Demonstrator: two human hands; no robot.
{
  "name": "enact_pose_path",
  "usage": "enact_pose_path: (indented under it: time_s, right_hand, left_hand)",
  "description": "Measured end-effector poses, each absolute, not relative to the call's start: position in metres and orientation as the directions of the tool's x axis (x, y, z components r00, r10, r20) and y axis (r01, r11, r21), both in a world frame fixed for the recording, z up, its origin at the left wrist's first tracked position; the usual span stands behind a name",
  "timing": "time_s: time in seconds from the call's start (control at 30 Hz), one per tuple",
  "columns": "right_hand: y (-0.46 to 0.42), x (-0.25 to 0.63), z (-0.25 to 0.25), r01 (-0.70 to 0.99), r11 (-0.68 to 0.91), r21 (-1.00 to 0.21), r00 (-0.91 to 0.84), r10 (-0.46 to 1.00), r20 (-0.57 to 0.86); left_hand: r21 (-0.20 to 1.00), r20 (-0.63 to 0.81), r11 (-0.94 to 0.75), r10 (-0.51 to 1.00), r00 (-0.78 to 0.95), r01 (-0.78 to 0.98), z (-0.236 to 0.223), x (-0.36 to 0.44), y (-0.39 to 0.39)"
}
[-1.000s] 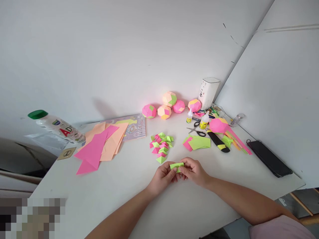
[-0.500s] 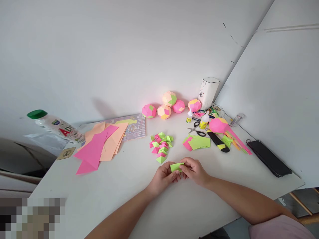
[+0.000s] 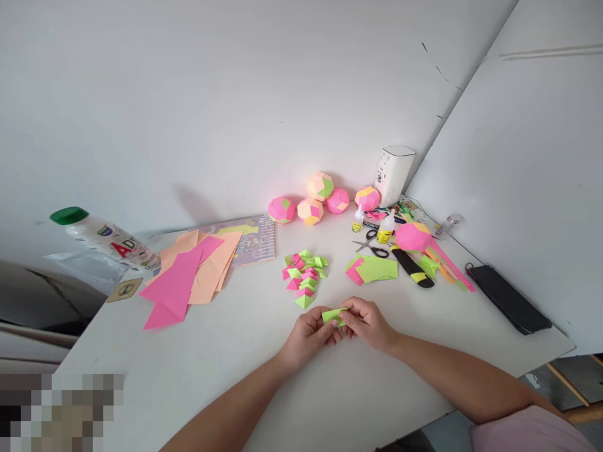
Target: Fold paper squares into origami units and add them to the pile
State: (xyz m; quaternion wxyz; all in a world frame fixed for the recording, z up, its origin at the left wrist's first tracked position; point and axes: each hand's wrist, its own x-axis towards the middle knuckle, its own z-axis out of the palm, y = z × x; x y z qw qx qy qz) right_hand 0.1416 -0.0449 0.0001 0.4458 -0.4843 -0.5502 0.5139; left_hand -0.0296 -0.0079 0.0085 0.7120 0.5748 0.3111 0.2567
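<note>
Between both hands, above the table's front part, is a small piece of green paper (image 3: 333, 315). My left hand (image 3: 308, 334) pinches its left end, thumb on the near face. My right hand (image 3: 370, 323) grips the right end with thumb and fingers, hiding part of it. Just beyond the hands lies a pile of small folded pink and green paper pieces (image 3: 306, 276). To the right of that pile, flat green paper pieces (image 3: 378, 269) overlap some pink ones.
Paper balls (image 3: 309, 211) stand along the wall. Scissors (image 3: 372, 245), a glue bottle (image 3: 386, 229) and a box cutter (image 3: 413, 268) lie right of centre. A black pouch (image 3: 509, 298) is far right. Pink and peach sheets (image 3: 181, 285) and a white bottle (image 3: 110, 242) occupy the left.
The green paper's near face and edge have shifted slightly between my fingers. Both hands hold nearly the same place, and nothing else on the table has moved.
</note>
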Motion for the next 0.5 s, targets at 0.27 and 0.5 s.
enact_pose_path:
  time_s: [0.27, 0.5]
  right_hand:
    - [-0.0448, 0.1404, 0.0048, 0.046, -0.004, -0.999, -0.148, 0.989, -0.011]
    - [-0.0445, 0.1409, 0.0051, 0.035, -0.005, -0.999, -0.144, 0.990, -0.010]
  left_hand:
    - [0.978, -0.114, 0.205, 0.702, 0.703, -0.047, 0.0054, -0.0302, -0.0075]
    - [0.978, -0.109, 0.205, 0.694, 0.712, -0.050, 0.0041, -0.0301, -0.0078]
